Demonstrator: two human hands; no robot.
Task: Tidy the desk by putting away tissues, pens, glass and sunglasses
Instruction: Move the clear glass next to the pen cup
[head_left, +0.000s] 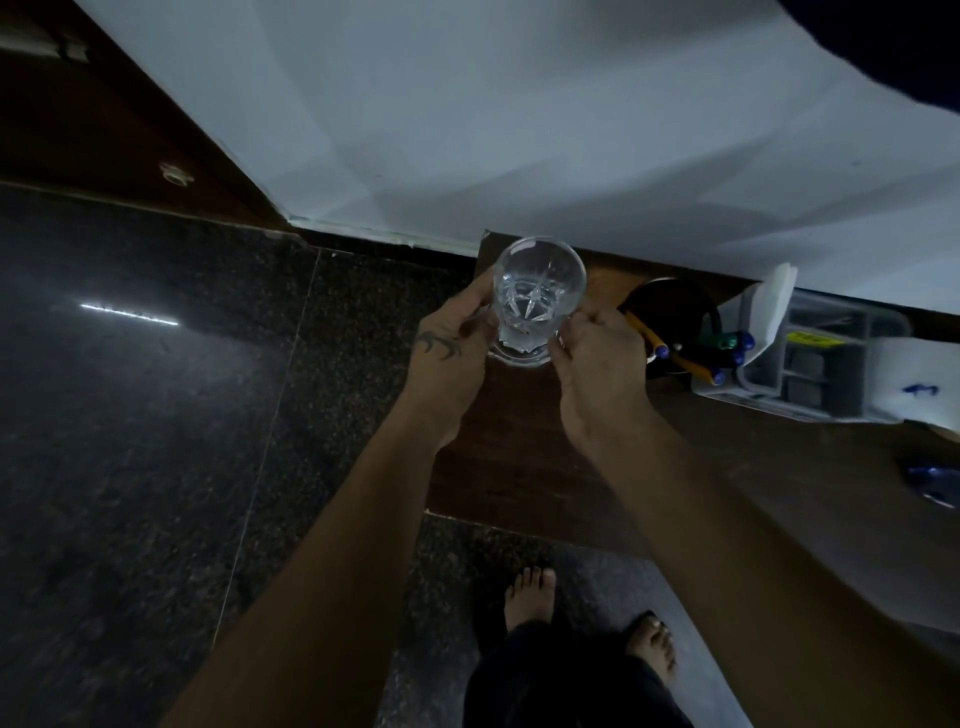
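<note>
A clear cut glass (537, 291) stands upright at the far left corner of the brown wooden desk (519, 457), on what looks like a clear coaster or base (519, 358). My left hand (452, 353) grips its left side and my right hand (597, 358) grips its right side low down. A round black pen holder (670, 306) with several pens (727, 348) stands just right of the glass. A white tissue (774, 301) sticks up from a clear plastic organiser (831, 358) further right.
A white wall (519, 130) runs behind the desk. Dark polished stone floor (156, 415) lies left of and below the desk edge. My bare feet (530, 592) are on the floor below. A blue object (932, 480) lies at the desk's right edge.
</note>
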